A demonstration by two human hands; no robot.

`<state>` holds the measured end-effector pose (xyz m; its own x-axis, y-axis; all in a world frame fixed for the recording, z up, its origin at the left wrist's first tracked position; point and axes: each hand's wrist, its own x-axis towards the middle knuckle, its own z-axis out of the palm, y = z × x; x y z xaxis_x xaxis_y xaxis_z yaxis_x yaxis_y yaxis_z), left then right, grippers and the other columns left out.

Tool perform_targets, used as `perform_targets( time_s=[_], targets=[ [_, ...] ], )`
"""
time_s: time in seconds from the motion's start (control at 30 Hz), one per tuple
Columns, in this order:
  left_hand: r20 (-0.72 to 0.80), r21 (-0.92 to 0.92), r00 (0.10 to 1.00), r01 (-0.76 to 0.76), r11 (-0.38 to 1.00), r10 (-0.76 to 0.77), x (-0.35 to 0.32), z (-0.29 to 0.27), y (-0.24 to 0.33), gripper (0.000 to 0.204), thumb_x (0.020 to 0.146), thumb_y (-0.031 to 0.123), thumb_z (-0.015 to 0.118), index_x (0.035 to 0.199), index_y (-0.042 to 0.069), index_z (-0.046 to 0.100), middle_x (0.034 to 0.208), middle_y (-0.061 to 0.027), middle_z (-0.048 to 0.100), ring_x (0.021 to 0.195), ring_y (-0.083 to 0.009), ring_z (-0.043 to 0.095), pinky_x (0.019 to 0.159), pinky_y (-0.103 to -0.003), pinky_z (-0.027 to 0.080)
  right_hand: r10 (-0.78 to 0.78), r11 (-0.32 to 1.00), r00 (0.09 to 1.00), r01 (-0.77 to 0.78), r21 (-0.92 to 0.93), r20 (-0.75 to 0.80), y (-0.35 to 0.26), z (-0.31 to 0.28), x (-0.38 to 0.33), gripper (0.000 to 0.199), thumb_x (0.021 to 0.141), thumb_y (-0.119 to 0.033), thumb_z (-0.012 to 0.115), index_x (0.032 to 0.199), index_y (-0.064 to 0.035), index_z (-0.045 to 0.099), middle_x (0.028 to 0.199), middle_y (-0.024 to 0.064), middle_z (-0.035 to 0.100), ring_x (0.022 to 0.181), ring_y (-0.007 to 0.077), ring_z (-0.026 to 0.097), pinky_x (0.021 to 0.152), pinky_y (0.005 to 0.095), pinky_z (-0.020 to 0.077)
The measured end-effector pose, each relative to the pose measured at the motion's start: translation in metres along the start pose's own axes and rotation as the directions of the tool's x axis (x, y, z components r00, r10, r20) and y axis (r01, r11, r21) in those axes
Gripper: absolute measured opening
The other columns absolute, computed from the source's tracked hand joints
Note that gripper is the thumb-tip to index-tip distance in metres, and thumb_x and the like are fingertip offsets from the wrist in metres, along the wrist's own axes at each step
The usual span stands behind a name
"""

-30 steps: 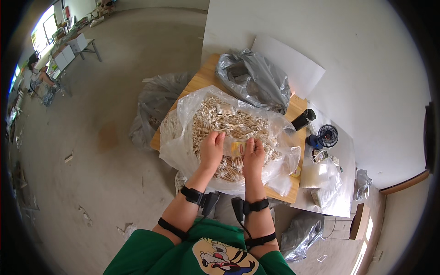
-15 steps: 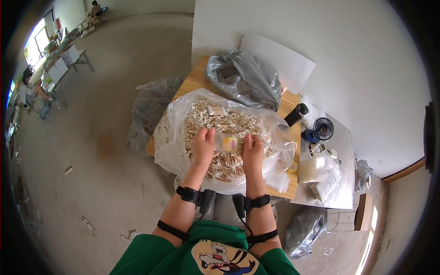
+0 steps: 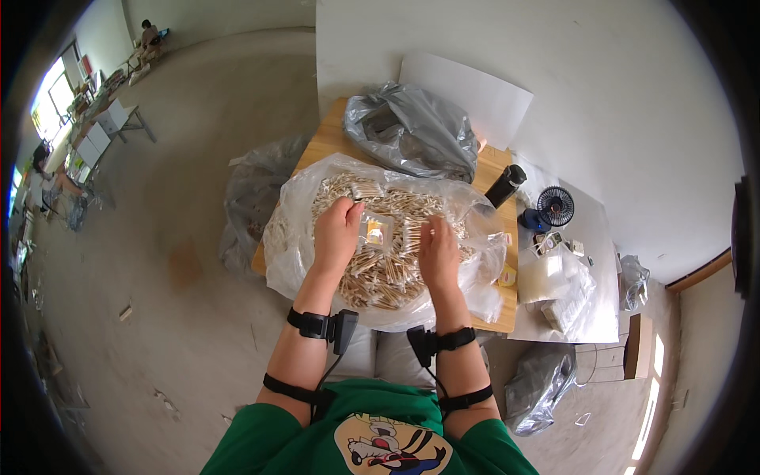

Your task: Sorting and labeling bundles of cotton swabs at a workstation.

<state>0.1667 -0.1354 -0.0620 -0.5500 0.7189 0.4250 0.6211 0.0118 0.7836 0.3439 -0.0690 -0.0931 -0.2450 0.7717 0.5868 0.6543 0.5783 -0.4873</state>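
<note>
A big heap of cotton swabs (image 3: 388, 277) lies in a spread-out clear plastic bag (image 3: 297, 198) on a wooden table (image 3: 328, 131). Over the heap, my left hand (image 3: 338, 233) is closed, pinching the left edge of a small clear packet (image 3: 377, 233) with a yellow label. My right hand (image 3: 440, 253) is closed around a small bundle of swabs (image 3: 412, 235), held just right of the packet with a gap between them. The fingertips of my right hand are partly hidden. Another neat row of swabs (image 3: 366, 189) rests on the heap's far side.
A grey plastic bag (image 3: 416, 131) stands at the table's back, and another (image 3: 257, 198) hangs at its left. To the right are a black bottle (image 3: 505, 186), a small fan (image 3: 555, 207) and a stack of clear packets (image 3: 542, 277). Two people sit far left.
My hands have moved apart; the left went left and up a little. The packet and the swab bundle, close together before, now have a gap between them. The whole view has shifted slightly.
</note>
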Motion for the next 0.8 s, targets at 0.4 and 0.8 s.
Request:
perform_targets(
  time_s=[0.4, 0.8],
  targets=[
    [0.096, 0.064, 0.968, -0.236, 0.97, 0.23, 0.011, -0.013, 0.041, 0.021, 0.085, 0.02, 0.062, 0.076, 0.003, 0.055, 0.065, -0.0176, 0.059, 0.06, -0.0364, 0.059, 0.052, -0.041, 0.043, 0.244, -0.309, 0.698, -0.602, 0.736, 0.673, -0.022, 0.005, -0.03, 0.021, 0.097, -0.018, 0.045, 0.111, -0.0027, 0.046, 0.094, 0.0106, 0.059, 0.079, 0.0231, 0.065, 0.066, 0.0314, 0.0558],
    [0.205, -0.326, 0.976, 0.132, 0.936, -0.066, -0.043, 0.029, 0.084, 0.016, 0.096, 0.017, 0.049, 0.087, 0.004, 0.052, 0.068, -0.0015, 0.058, 0.058, -0.0076, 0.055, 0.048, -0.022, 0.043, 0.583, 0.147, 0.791, -0.327, 0.934, 0.185, 0.075, -0.124, -0.061, 0.017, 0.086, -0.004, 0.06, 0.103, -0.0076, 0.056, 0.069, -0.0033, 0.05, 0.055, 0.0065, 0.049, 0.049, 0.0203, 0.0383]
  ],
)
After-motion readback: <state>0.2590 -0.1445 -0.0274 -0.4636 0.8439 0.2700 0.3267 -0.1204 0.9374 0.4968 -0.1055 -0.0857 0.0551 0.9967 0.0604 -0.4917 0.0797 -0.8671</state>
